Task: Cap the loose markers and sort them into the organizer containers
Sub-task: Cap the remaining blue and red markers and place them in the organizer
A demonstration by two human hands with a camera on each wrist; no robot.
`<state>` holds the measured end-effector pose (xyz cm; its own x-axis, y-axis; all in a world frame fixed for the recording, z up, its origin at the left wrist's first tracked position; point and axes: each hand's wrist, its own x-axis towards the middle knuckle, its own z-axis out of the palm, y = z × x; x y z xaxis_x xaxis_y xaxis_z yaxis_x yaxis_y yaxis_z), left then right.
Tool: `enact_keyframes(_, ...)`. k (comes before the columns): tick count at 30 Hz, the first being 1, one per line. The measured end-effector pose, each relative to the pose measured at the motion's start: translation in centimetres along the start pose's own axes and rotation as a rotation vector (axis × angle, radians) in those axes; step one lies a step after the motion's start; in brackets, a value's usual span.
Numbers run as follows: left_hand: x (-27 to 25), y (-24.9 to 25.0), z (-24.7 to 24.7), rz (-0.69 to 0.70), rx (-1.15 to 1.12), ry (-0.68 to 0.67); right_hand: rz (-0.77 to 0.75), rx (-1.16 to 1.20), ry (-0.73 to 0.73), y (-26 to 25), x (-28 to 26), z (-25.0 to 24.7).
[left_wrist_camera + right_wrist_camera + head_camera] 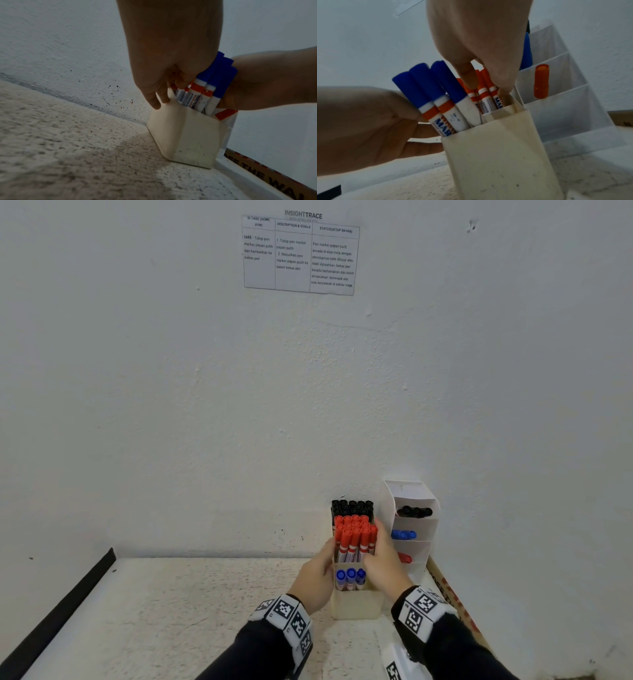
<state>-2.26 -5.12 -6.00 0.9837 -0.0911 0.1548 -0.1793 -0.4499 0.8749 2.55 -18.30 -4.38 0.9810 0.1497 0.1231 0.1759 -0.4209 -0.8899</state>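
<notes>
A cream organizer container (356, 606) (188, 135) (496, 155) stands by the wall. It holds blue-capped markers (350, 577) (435, 94) in front, red-capped markers (354, 537) (486, 97) in the middle and black-capped markers (352, 506) behind. My left hand (317, 571) (164, 94) holds its left wall at the rim, thumb against the markers. My right hand (383, 559) (484, 81) reaches down from the right, and its fingertips pinch the bunch of red markers. All markers in view are capped.
A white tiered organizer (416, 498) (565, 108) stands just right of the container, with black, blue and red (541, 81) pieces in its tiers. A cardboard box edge (448, 594) lies further right. A black strip (58, 611) borders the speckled tabletop's left side.
</notes>
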Motion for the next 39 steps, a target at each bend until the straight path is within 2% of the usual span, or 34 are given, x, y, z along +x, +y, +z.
enact_keyframes(9, -0.2, 0.1, 0.3, 0.010, -0.089, -0.010, 0.045, 0.171, -0.140, 0.2, -0.3, 0.6)
enact_keyframes(12, -0.4, 0.2, 0.2, 0.003, -0.094, -0.014, 0.048, 0.240, -0.117, 0.8, -0.3, 0.9)
enact_keyframes(22, -1.0, 1.4, 0.2, -0.050, -0.042, -0.045, 0.081, 0.193, -0.065, 0.6, -1.5, 0.9)
enact_keyframes(28, -1.8, 1.1, 0.7, -0.208, -0.008, -0.132, 0.080, 0.211, -0.036, 1.3, -1.0, 0.7)
enact_keyframes(36, -1.5, 2.0, 1.3, -0.209, -0.010, -0.121, 0.088, 0.233, -0.038, 1.3, -1.5, 0.8)
enact_keyframes(39, -2.2, 1.2, 1.4, -0.220, 0.000, -0.118, 0.048, 0.196, 0.008, 0.9, -2.9, 0.5)
